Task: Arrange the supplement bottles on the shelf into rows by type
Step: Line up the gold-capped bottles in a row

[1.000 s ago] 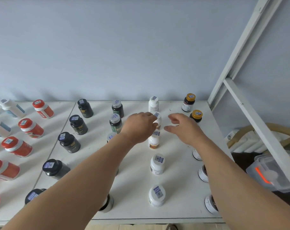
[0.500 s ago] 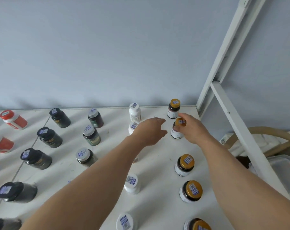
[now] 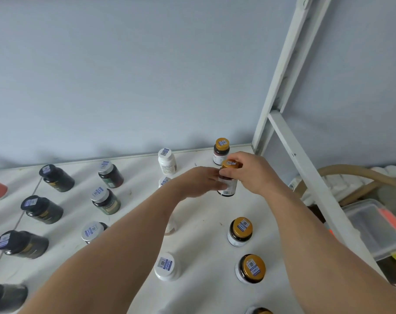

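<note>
Gold-capped dark glass bottle point(image 3: 227, 180) stands on the white shelf point(image 3: 206, 214), gripped by both hands: right hand point(image 3: 256, 175) fingers curl over its cap, left hand point(image 3: 199, 182) fingers close on its side. Just beyond the fingertips stands another gold-capped bottle point(image 3: 221, 150); a white plastic bottle point(image 3: 167, 161) sits left of them.

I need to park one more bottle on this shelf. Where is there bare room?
Bare shelf lies between the held gold-capped bottle and the next gold-capped bottle nearer the person. Another strip runs between the white bottle and the gold-capped row. The dark bottles on the left stand closer together.
</note>
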A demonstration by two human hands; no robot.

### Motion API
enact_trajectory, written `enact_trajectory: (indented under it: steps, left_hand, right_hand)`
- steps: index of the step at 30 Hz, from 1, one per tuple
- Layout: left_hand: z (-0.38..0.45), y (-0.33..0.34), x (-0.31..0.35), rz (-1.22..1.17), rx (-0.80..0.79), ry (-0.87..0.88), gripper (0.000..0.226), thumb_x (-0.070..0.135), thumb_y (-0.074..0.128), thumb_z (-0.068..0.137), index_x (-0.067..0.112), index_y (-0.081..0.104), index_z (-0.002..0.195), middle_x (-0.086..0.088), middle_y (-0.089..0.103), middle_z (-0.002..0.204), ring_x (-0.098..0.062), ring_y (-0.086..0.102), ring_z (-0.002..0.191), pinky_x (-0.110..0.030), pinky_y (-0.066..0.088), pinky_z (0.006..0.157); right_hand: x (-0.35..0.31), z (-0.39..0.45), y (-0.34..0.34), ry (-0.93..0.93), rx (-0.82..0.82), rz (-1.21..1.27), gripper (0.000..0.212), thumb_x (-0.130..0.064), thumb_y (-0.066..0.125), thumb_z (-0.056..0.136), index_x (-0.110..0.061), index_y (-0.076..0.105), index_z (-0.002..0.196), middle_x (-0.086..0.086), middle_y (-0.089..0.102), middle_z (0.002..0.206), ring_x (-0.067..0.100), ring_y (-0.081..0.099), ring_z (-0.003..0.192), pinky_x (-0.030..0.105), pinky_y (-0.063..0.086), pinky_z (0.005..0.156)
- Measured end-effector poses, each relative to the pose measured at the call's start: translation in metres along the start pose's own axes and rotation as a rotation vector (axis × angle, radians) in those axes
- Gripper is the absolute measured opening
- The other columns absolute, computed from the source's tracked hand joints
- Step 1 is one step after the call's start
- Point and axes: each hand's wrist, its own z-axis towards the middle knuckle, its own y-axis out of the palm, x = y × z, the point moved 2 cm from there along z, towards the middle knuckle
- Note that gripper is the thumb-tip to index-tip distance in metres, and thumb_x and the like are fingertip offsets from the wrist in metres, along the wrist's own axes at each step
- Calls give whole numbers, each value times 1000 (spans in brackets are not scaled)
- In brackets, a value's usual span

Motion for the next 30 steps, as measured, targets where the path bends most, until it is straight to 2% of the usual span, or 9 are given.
enact_trajectory:
  steps: [5, 8, 10, 16, 18, 22, 26, 28, 30]
  left_hand:
    - [-2, -6, -4, -104, -81, -17, 43, 45, 60, 92, 37, 54, 134, 12, 62, 117, 0, 57, 93, -16, 39, 75]
    - [-1, -6, -8, -198, -130, -47, 44, 46, 63, 89, 38, 56, 132, 13, 63, 121, -6, 62, 104, -28, 44, 97]
    - [0, -6, -12, -238, -152, -67, 46, 44, 66, 89, 36, 56, 133, 11, 62, 128, -12, 62, 112, -36, 42, 106]
    - [-2, -6, -12, -242, -175, -55, 48, 41, 65, 90, 31, 55, 136, 6, 60, 134, -15, 60, 116, -35, 44, 106]
    - [-1, -7, -11, -205, -161, -44, 49, 45, 63, 90, 32, 54, 137, 6, 60, 133, -14, 61, 113, -36, 44, 106]
    - [-1, -8, -5, -56, -93, 2, 46, 47, 58, 93, 37, 51, 137, 9, 58, 133, -8, 54, 108, -27, 38, 94]
    - [0, -3, -4, 136, -46, 22, 53, 41, 58, 94, 28, 44, 144, 6, 52, 142, -14, 50, 128, -31, 37, 107]
    - [2, -1, -5, 236, 5, 5, 59, 42, 56, 95, 25, 37, 148, 5, 47, 148, -18, 44, 135, -31, 33, 109]
    - [3, 1, -6, 301, 44, 4, 60, 42, 55, 96, 24, 33, 149, 5, 43, 150, -19, 40, 137, -32, 32, 110]
  right_hand:
    - [-4, -1, -3, -5, 34, -23, 34, -49, 70, 79, -27, 69, 105, -7, 68, 93, 8, 62, 83, 20, 42, 60]
    - [-6, -1, -6, -3, 34, -43, 31, -51, 68, 81, -26, 71, 98, -8, 66, 86, 2, 59, 74, 19, 36, 54]
    - [-8, -1, -6, -3, 32, -58, 31, -53, 67, 81, -27, 71, 98, -8, 66, 85, 2, 58, 72, 19, 35, 53]
    - [-10, -2, -4, -1, 20, -77, 33, -51, 67, 83, -25, 71, 102, -6, 65, 89, 12, 60, 78, 19, 36, 54]
    - [-10, -2, -5, -5, 26, -69, 32, -51, 67, 82, -26, 71, 101, -6, 67, 91, 11, 61, 78, 20, 37, 55]
    - [-5, -2, -3, -6, 24, -31, 33, -49, 68, 82, -27, 69, 106, -7, 68, 96, 10, 62, 84, 20, 41, 60]
    - [4, -7, 5, 30, 9, 14, 40, -36, 72, 83, -24, 62, 120, -7, 65, 105, 13, 58, 92, 21, 43, 70]
    - [9, -10, 11, 55, 7, 21, 49, -33, 73, 83, -21, 57, 128, -5, 63, 112, 13, 55, 95, 24, 43, 81]
    - [13, -12, 18, 65, 0, 19, 54, -34, 73, 83, -21, 53, 131, -3, 62, 119, 12, 53, 97, 24, 42, 83]
